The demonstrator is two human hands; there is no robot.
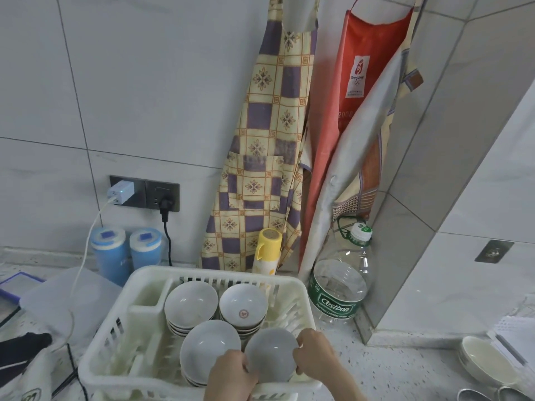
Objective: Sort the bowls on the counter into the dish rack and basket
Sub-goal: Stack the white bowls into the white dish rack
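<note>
While both hands held a grey bowl (270,354) upright in the white dish rack's (202,274) near right corner, left hand (231,371) and right hand (314,355) fingers curled on its rims; releasing seemed next, then fetching the cream bowls (483,360) far right on the counter (405,371).
</note>
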